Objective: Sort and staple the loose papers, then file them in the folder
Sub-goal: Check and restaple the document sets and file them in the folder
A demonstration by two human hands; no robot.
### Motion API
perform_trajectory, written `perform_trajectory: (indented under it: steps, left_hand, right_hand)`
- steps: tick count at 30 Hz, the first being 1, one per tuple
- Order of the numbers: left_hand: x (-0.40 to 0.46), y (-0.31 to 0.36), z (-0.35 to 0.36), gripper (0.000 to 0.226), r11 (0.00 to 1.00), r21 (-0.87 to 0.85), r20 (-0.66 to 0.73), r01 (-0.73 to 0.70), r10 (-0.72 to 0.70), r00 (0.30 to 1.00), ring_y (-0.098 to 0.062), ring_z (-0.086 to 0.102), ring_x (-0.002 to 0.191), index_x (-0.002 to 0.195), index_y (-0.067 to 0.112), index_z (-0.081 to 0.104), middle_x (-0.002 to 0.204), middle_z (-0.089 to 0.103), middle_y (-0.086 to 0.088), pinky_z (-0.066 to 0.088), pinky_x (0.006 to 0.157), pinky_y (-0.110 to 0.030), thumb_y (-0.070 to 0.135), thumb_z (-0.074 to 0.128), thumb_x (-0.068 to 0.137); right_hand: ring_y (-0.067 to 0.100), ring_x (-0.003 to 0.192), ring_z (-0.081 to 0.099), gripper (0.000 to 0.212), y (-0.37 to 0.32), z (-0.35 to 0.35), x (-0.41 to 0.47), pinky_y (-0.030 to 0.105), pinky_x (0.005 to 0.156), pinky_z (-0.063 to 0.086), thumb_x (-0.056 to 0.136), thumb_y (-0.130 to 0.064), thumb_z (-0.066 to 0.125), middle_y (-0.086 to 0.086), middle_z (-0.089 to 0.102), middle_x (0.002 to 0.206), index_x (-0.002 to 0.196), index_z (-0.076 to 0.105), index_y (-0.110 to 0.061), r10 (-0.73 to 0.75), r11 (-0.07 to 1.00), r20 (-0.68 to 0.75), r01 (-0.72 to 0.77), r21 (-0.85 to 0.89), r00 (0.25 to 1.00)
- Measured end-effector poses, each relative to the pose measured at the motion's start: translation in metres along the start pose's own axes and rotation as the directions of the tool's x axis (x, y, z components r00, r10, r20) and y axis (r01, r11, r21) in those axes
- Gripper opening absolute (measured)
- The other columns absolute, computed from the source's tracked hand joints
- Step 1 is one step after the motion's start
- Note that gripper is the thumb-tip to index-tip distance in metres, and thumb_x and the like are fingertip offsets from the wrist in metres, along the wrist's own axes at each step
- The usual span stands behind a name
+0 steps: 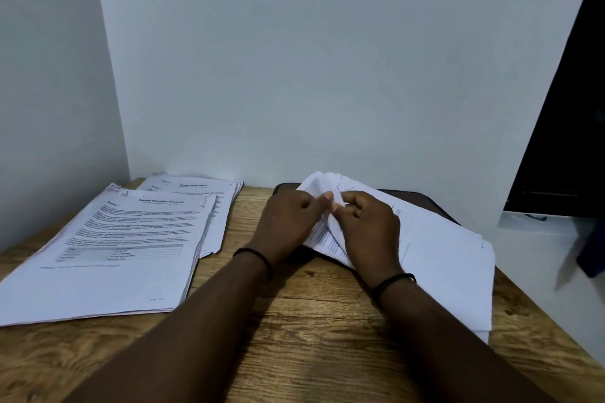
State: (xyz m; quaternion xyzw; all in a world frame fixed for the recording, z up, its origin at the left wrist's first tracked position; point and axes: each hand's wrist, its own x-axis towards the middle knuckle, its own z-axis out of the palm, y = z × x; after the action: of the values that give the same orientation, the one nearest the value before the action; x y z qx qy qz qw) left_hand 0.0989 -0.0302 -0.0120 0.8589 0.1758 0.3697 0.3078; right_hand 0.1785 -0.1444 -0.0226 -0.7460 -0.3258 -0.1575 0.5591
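Observation:
My left hand [288,219] and my right hand [366,222] meet over a loose pile of white papers [442,258] at the right of the wooden table. Both hands pinch the lifted upper-left corner of several sheets [319,185], which curl upward between the fingers. Under this pile lies a dark folder [422,198], only its far edge and corners showing. A sorted stack of printed papers [111,252] rests at the left, its top sheet bearing a heading, text and a table. A second stack [199,188] lies behind it, partly covered. No stapler is visible.
The wooden table [294,321] stands in a corner between two pale walls. At the right, beyond the table's edge, there is a white surface [540,239] and a dark panel [569,108] with a dark object below it.

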Motion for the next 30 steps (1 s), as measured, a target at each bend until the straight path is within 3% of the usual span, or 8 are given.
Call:
perform_trajectory:
  steps: [2, 5, 7, 12, 17, 21, 27, 30]
  left_hand:
    - [-0.002, 0.003, 0.003, 0.056, 0.979, -0.153, 0.073, 0.135, -0.125, 0.990, -0.017, 0.070, 0.060, 0.073, 0.004, 0.072, 0.066, 0.072, -0.006, 0.056, 0.063, -0.032, 0.052, 0.056, 0.096]
    - [-0.003, 0.005, -0.001, 0.041, 0.860, -0.424, 0.146, 0.285, -0.245, 0.958, -0.026, 0.074, 0.067, 0.078, 0.005, 0.070, 0.076, 0.075, -0.012, 0.061, 0.064, -0.035, 0.044, 0.065, 0.093]
    - [-0.003, 0.004, -0.004, 0.032, 0.780, -0.519, 0.217, 0.351, -0.277, 0.936, -0.031, 0.074, 0.072, 0.083, 0.005, 0.070, 0.083, 0.075, -0.018, 0.062, 0.069, -0.039, 0.036, 0.067, 0.093]
    - [-0.002, -0.002, -0.007, 0.020, 0.699, -0.571, 0.296, 0.430, -0.312, 0.903, -0.037, 0.073, 0.090, 0.099, -0.001, 0.071, 0.099, 0.074, -0.022, 0.061, 0.079, -0.049, 0.018, 0.067, 0.094]
    - [-0.002, -0.002, -0.010, 0.029, 0.637, -0.628, 0.346, 0.446, -0.285, 0.894, -0.024, 0.075, 0.083, 0.105, 0.002, 0.071, 0.100, 0.076, -0.016, 0.060, 0.061, -0.032, 0.028, 0.063, 0.097]
    - [-0.004, 0.001, -0.011, 0.035, 0.637, -0.634, 0.359, 0.438, -0.259, 0.897, -0.021, 0.075, 0.082, 0.107, 0.004, 0.072, 0.098, 0.076, -0.013, 0.058, 0.060, -0.028, 0.036, 0.065, 0.094]
    - [-0.002, -0.004, -0.010, 0.044, 0.635, -0.625, 0.377, 0.454, -0.263, 0.888, -0.034, 0.072, 0.097, 0.111, 0.001, 0.071, 0.106, 0.073, -0.021, 0.059, 0.086, -0.047, 0.039, 0.069, 0.089]
    - [-0.001, -0.005, -0.009, 0.045, 0.643, -0.618, 0.371, 0.452, -0.268, 0.889, -0.031, 0.070, 0.088, 0.110, 0.003, 0.071, 0.104, 0.074, -0.020, 0.061, 0.082, -0.043, 0.044, 0.068, 0.090]
  right_hand:
    - [0.001, 0.070, 0.063, 0.013, 0.003, -0.001, 0.001, 0.020, 0.063, 0.042, 0.089, -0.027, 0.073, -0.011, 0.070, 0.069, 0.080, 0.074, -0.017, 0.047, 0.993, 0.016, -0.049, 0.104, 0.999]
    - [-0.011, 0.073, 0.062, 0.014, 0.004, 0.000, 0.001, 0.006, 0.061, 0.041, 0.092, -0.022, 0.070, -0.020, 0.068, 0.071, 0.079, 0.073, -0.019, 0.076, 0.986, 0.056, -0.083, 0.148, 0.996]
    - [-0.013, 0.074, 0.061, 0.012, 0.003, 0.002, 0.000, 0.003, 0.062, 0.040, 0.092, -0.020, 0.069, -0.020, 0.069, 0.075, 0.081, 0.072, -0.021, 0.081, 0.983, 0.090, -0.095, 0.158, 0.993]
    - [-0.001, 0.072, 0.067, 0.005, 0.003, 0.002, -0.001, 0.015, 0.066, 0.048, 0.089, -0.020, 0.073, -0.008, 0.074, 0.077, 0.086, 0.075, -0.017, 0.093, 0.972, 0.187, -0.130, 0.194, 0.978]
    - [0.010, 0.063, 0.062, 0.015, 0.004, 0.000, 0.000, 0.022, 0.061, 0.045, 0.083, -0.023, 0.078, -0.001, 0.069, 0.066, 0.073, 0.070, -0.014, 0.074, 0.995, 0.179, -0.083, 0.047, 0.981]
    - [0.004, 0.053, 0.048, 0.026, 0.004, 0.000, -0.002, 0.014, 0.051, 0.037, 0.079, -0.027, 0.082, -0.003, 0.060, 0.059, 0.068, 0.065, -0.010, 0.037, 0.996, 0.178, -0.051, 0.077, 0.983]
    - [0.002, 0.053, 0.045, 0.031, 0.007, 0.000, 0.001, 0.019, 0.056, 0.037, 0.077, -0.032, 0.084, -0.008, 0.055, 0.056, 0.066, 0.062, -0.013, 0.082, 0.971, 0.224, -0.129, 0.202, 0.971]
    - [0.005, 0.058, 0.049, 0.032, 0.007, -0.002, 0.001, 0.023, 0.059, 0.040, 0.083, -0.034, 0.078, -0.003, 0.060, 0.062, 0.072, 0.066, -0.006, 0.081, 0.954, 0.228, -0.142, 0.265, 0.970]
